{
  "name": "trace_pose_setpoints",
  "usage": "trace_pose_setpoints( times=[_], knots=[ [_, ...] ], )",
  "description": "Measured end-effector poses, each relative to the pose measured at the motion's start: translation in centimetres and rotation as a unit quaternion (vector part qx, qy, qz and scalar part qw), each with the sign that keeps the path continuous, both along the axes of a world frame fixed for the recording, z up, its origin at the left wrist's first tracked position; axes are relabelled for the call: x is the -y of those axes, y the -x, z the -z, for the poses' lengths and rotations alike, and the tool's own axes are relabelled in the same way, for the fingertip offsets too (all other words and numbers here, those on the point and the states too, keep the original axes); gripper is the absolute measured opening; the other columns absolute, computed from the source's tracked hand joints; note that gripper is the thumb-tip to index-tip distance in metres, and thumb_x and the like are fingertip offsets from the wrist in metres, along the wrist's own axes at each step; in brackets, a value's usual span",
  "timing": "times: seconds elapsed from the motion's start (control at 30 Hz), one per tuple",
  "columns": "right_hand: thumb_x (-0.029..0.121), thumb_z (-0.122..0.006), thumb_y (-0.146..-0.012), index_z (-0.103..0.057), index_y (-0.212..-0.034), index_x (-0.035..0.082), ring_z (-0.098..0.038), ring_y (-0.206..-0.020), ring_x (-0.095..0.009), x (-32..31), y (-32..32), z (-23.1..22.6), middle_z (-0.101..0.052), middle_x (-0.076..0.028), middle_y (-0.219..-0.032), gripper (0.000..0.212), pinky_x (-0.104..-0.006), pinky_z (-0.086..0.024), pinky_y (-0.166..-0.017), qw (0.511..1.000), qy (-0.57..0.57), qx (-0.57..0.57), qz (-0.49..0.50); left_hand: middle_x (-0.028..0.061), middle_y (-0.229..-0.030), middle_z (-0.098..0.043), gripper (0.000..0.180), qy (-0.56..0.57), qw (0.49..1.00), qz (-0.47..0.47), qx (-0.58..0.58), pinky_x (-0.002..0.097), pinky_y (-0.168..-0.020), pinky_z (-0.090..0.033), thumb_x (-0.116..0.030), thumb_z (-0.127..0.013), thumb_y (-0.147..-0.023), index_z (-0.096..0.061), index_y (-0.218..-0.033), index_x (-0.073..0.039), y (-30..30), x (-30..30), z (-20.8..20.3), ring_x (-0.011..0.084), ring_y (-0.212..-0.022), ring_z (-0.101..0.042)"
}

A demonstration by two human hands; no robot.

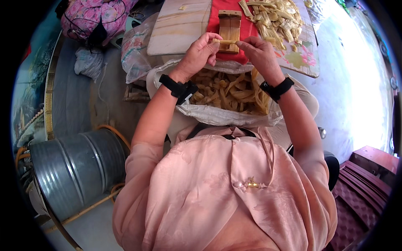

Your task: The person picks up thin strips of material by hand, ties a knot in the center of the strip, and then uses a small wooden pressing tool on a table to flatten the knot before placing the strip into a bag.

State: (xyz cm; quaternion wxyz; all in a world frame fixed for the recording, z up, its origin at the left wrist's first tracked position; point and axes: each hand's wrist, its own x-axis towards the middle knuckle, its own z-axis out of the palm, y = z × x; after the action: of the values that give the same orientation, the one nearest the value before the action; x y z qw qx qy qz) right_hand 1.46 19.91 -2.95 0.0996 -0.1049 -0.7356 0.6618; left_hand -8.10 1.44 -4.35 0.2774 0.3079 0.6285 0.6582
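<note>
Starting from the left, with the held strip as the clock's centre: see a ribbed metal drum (79, 171) well off between 7 and 8 o'clock, apparently playing no part. Come next to a plastic bag (136, 54) near 9 o'clock, contents too unclear to name. Find the left hand (201, 54) at 8 o'clock, thumb and forefinger pinched on one end of the strip, lower fingers bent and free. Follow the pale yellow strip (226, 42) across to the right, held crosswise at the near end of a wooden block (230, 25) at 12 o'clock; cannot tell if touching it. Note, at 6 o'clock, an open white sack (234, 120) well stocked with curled strips (234, 94): probably the share left to do. See red cloth (248, 30) under the block, then the right hand (261, 54) at 4 o'clock, thumb and forefinger seemingly closed on the strip's other end. End with a loose heap of flatter pieces (278, 21) at 2 o'clock, likely done already. Judge the work as well under way, one piece in hand and plenty remaining.
</note>
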Motion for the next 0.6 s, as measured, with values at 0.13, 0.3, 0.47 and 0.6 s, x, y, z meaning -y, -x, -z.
trace_pose_setpoints(
  times=[0.13,0.3,0.47,0.6],
  knots=[
    [0.023,-0.064,-0.087,-0.062,-0.078,-0.004,-0.041,-0.054,-0.005,-0.7,1.0,0.0,-0.050,0.002,-0.059,0.028,-0.0247,-0.035,-0.048,0.999,-0.033,-0.011,0.014,-0.0056,-0.070,-0.042,0.022,0.031,0.998,-0.036,-0.036,0.0178,-0.052,-0.039,-0.025,-0.051,-0.098,-0.053,-0.111,-0.007,1.0,-0.8,-0.4,0.0012,-0.056,-0.039],
    [0.023,-0.064,-0.088,-0.063,-0.083,0.000,-0.045,-0.057,-0.008,-0.9,3.1,0.3,-0.051,0.001,-0.061,0.024,-0.0251,-0.037,-0.052,0.992,-0.118,-0.024,0.039,-0.0026,-0.072,-0.050,0.021,0.098,0.973,-0.092,-0.188,0.0226,-0.057,-0.044,-0.023,-0.053,-0.096,-0.056,-0.106,-0.005,2.9,-1.8,0.5,0.0056,-0.062,-0.049],
    [0.024,-0.060,-0.084,-0.065,-0.085,0.001,-0.059,-0.071,-0.040,-1.3,3.4,3.6,-0.060,-0.022,-0.071,0.023,-0.0465,-0.047,-0.066,0.946,-0.316,-0.023,0.073,0.0160,-0.085,-0.064,0.023,0.309,0.864,-0.176,-0.357,0.0394,-0.072,-0.049,-0.025,-0.058,-0.088,-0.060,-0.100,-0.005,2.1,-2.3,1.0,0.0280,-0.078,-0.063],
    [0.023,-0.060,-0.084,-0.064,-0.089,0.002,-0.059,-0.075,-0.040,-0.5,0.8,2.3,-0.061,-0.020,-0.072,0.022,-0.0455,-0.048,-0.069,0.944,-0.320,-0.032,0.078,0.0140,-0.089,-0.067,0.027,0.253,0.874,-0.141,-0.390,0.0402,-0.078,-0.049,-0.031,-0.058,-0.088,-0.063,-0.100,-0.007,-1.0,0.6,-0.4,0.0323,-0.084,-0.062]
  ],
)
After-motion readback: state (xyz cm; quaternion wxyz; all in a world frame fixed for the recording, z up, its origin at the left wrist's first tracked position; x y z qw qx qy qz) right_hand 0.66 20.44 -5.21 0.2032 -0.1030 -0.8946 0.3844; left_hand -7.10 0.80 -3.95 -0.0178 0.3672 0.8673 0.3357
